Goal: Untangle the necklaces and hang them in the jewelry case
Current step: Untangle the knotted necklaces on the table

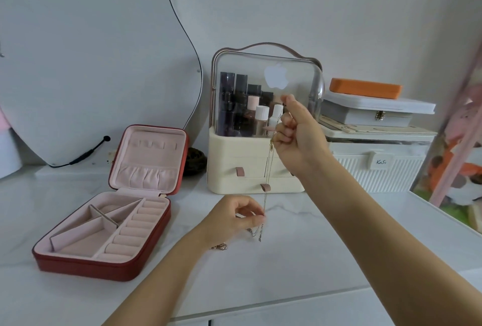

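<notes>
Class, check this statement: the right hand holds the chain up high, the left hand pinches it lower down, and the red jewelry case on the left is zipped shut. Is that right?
One detail is wrong. The head view shows the red jewelry case lying open, its lid propped upright and the pink compartments exposed. The rest stands: the right hand holds the chain up high, and the left hand pinches it lower down.
</notes>
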